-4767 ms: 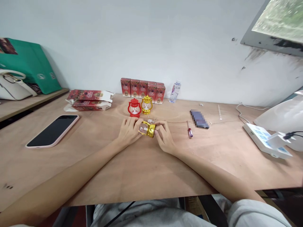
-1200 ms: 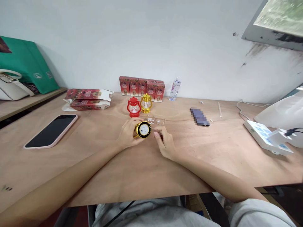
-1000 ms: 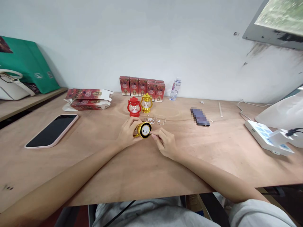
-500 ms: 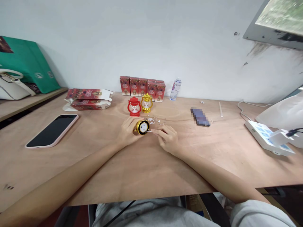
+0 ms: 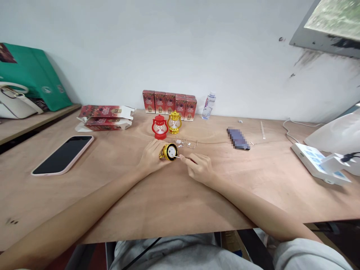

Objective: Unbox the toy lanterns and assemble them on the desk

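My left hand (image 5: 152,155) is closed around a small gold lantern (image 5: 162,154) tipped on its side, its round white base with a black ring turned toward my right hand. Pinched in the fingers of my right hand (image 5: 199,167) is a thin pale stick-like tool (image 5: 177,156), whose tip meets the lantern's base. Just beyond stand a red lantern (image 5: 160,127) and another gold lantern (image 5: 174,123), both upright. Small white pieces and bent wires (image 5: 189,144) lie on the table between these lanterns and my right hand.
Red printed boxes (image 5: 170,102) line the wall beside a clear bottle (image 5: 209,106). Opened boxes (image 5: 108,118) and a pink-cased phone (image 5: 63,155) lie left. To the right are a blurred dark phone-like slab (image 5: 238,138) and a white power strip (image 5: 317,163) with cables.
The lantern in my left hand has turned slightly and shifted a little right. My right hand has tilted slightly, the tool's tip staying at the base.
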The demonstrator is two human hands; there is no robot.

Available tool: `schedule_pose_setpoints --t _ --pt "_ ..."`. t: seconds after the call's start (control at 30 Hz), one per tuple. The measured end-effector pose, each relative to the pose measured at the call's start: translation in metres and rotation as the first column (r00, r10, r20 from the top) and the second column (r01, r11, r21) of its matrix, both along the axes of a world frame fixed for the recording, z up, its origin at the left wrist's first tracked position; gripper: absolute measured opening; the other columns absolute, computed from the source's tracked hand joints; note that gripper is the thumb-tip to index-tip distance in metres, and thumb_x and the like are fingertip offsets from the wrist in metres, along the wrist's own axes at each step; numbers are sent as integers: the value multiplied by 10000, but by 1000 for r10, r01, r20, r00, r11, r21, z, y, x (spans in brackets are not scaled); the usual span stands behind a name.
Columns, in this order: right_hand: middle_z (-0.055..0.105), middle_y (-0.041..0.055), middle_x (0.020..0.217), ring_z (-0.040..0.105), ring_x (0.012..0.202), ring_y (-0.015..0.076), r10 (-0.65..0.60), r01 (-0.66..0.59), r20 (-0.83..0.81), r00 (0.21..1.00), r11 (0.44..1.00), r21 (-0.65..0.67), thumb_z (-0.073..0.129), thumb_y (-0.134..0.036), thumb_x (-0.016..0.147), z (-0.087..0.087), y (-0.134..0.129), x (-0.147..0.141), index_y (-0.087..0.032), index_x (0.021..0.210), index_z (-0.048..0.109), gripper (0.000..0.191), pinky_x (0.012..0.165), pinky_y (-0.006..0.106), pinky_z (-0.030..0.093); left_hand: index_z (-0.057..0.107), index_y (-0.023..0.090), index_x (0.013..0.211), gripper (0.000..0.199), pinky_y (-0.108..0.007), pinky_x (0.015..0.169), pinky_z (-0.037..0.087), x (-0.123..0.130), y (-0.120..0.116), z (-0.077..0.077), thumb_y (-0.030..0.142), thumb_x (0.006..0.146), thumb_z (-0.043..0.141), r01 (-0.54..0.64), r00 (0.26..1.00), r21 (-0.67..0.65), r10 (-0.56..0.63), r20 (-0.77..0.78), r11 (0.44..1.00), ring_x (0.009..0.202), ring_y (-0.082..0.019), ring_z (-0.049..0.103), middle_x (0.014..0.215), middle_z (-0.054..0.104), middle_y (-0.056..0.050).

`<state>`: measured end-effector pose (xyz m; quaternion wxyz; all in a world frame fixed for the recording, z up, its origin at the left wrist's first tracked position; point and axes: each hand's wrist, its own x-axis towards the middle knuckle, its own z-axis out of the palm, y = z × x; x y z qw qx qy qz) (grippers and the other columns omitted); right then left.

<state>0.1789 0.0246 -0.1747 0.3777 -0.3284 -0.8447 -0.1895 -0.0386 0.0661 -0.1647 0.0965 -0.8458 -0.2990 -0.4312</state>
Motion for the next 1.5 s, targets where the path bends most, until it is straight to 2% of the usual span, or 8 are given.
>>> schedule_pose_setpoints --t 0.23,0.37,0.53,0.77,1.03,1.13,1.37,1.5 --pt "584 4 630 427 560 121 22 -45 140 990 985 164 422 -108 917 10 -2 3 -215 975 660 267 503 306 241 515 182 941 246 -350 688 470 -1 -1 -2 377 824 609 -78 991 89 87 -105 993 812 -231 572 868 640 -71" --pt "611 0 659 443 588 123 37 -81 243 969 982 173 416 -124 941 17 2 10 -231 954 663 269 509 297 258 525 172 908 233 -342 650 447 1 -1 1 382 833 592 -89 981 144 112 -160 986 770 -228 557 834 644 -71" --pt "631 -6 692 449 574 107 -20 -47 348 937 982 181 406 -156 964 20 3 12 -238 909 668 280 507 292 257 551 168 889 219 -339 646 435 2 -1 1 378 834 575 -78 978 163 108 -181 983 762 -229 561 835 660 -75" --pt "523 -5 602 443 556 98 -138 88 203 969 967 239 420 -102 929 3 -3 -5 -155 928 652 238 523 283 270 579 141 929 270 -342 709 468 1 0 -3 389 822 597 -173 971 122 190 -144 977 801 -234 569 868 673 -88" --pt "537 1 627 451 530 94 -161 154 69 984 982 106 423 -88 899 -1 -10 -16 -160 900 661 248 510 249 284 587 139 973 303 -349 720 478 0 0 -5 405 828 582 -210 965 90 221 -139 974 820 -241 582 895 678 -98" --pt "543 -5 634 436 502 85 -178 178 3 984 984 -4 424 -123 918 -3 -12 -20 -172 847 650 242 484 236 264 585 134 971 306 -347 713 481 1 -1 -5 399 819 595 -217 963 112 232 -137 970 811 -241 581 886 677 -97" --pt "559 14 675 468 537 80 -156 133 -101 983 970 -205 372 -212 964 -4 -13 -26 -166 749 614 327 473 210 272 580 127 967 323 -346 692 485 1 0 -4 409 813 609 -223 963 161 243 -114 961 786 -244 578 883 676 -101" --pt "576 17 688 488 546 80 -172 138 -117 978 958 -253 353 -249 975 -5 -12 -25 -173 764 628 355 477 210 272 581 122 966 338 -347 699 487 1 0 -5 420 811 614 -228 961 173 250 -118 958 792 -245 579 876 673 -104"
